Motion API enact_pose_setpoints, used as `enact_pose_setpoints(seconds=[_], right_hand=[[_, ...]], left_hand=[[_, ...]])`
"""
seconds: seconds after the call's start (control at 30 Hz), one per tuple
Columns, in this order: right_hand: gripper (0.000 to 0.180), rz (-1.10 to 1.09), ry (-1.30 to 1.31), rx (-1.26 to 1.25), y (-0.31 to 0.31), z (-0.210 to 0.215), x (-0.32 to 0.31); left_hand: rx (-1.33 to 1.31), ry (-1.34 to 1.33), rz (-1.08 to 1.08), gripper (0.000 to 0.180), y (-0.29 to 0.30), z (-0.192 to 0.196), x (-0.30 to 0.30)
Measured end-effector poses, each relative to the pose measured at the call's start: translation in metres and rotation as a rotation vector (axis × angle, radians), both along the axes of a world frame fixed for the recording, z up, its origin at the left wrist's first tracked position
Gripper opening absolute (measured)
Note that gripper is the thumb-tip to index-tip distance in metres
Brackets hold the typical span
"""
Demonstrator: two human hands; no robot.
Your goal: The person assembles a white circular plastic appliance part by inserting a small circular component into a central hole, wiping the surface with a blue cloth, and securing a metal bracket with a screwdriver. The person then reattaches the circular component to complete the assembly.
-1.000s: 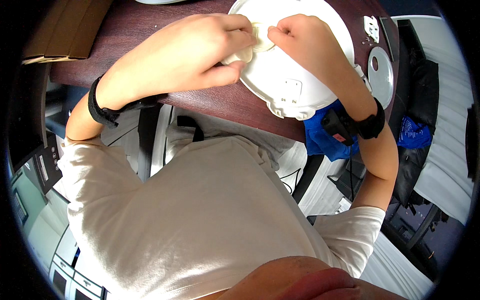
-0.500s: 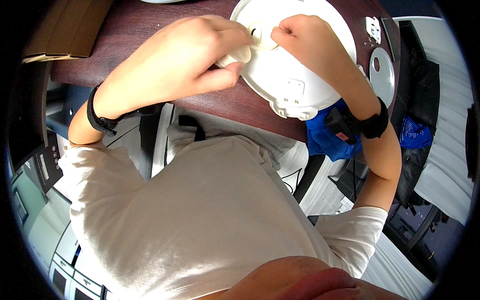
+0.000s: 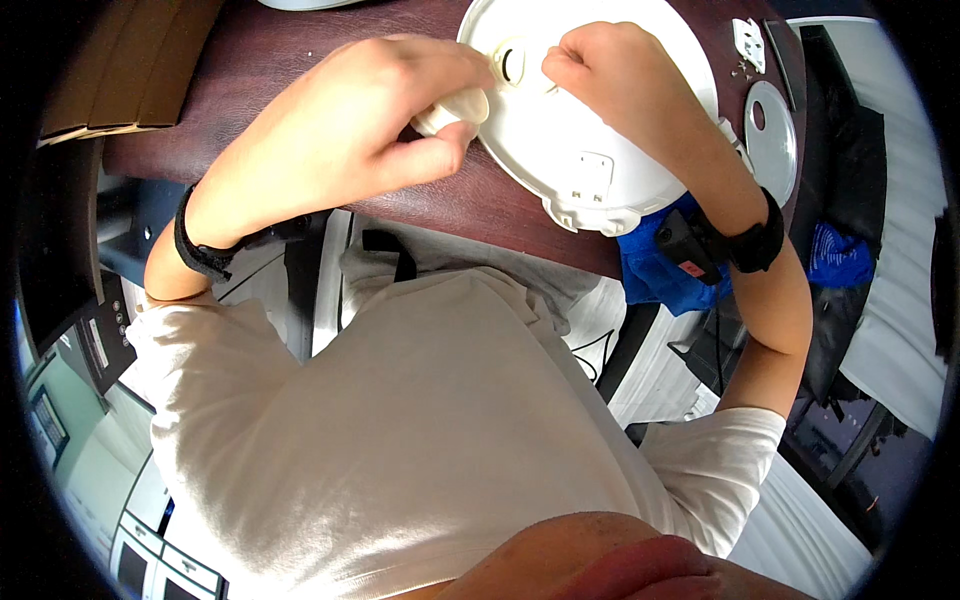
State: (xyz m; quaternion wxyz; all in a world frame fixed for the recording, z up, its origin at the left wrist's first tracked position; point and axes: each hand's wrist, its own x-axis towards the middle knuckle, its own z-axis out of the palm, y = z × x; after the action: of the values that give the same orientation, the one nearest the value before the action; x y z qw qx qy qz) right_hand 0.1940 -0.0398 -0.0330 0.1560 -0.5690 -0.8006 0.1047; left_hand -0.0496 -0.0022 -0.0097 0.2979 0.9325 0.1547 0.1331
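Note:
A large round white plastic cover (image 3: 560, 130) lies at the table's edge, with clips and tabs on its near rim. A raised ring with a dark slot (image 3: 512, 65) sits on it between my hands. My left hand (image 3: 385, 115) is closed round a small cream cup-shaped piece (image 3: 465, 108) beside the cover's left rim; the fingertips are partly hidden. Just right of the ring, my right hand (image 3: 605, 70) is held in a pinch above the cover. Whatever those fingers grip, if anything, is hidden.
The dark red-brown table (image 3: 450, 210) carries an oval grey-white plate with a hole (image 3: 770, 145), a small white bracket (image 3: 747, 45) and tiny metal bits at the right. A cardboard box (image 3: 130, 70) stands at the left. Blue cloth (image 3: 655, 270) hangs below the cover.
My left hand has drawn slightly left with the cream piece, and more of the ring shows. My right hand keeps its pinch, nearly in place. The view has shifted a little.

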Motion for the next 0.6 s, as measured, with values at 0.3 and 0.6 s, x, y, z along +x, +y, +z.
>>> enact_pose_setpoints(seconds=[0.3, 0.6], right_hand=[[0.029, -0.001, 0.027, -0.018, -0.002, -0.001, 0.003], [0.038, -0.017, 0.014, 0.035, 0.002, -0.012, 0.008]], left_hand=[[-0.023, -0.057, -0.083, 0.041, 0.009, -0.003, 0.006], [-0.182, 0.016, -0.023, 0.042, 0.013, 0.008, 0.012]])
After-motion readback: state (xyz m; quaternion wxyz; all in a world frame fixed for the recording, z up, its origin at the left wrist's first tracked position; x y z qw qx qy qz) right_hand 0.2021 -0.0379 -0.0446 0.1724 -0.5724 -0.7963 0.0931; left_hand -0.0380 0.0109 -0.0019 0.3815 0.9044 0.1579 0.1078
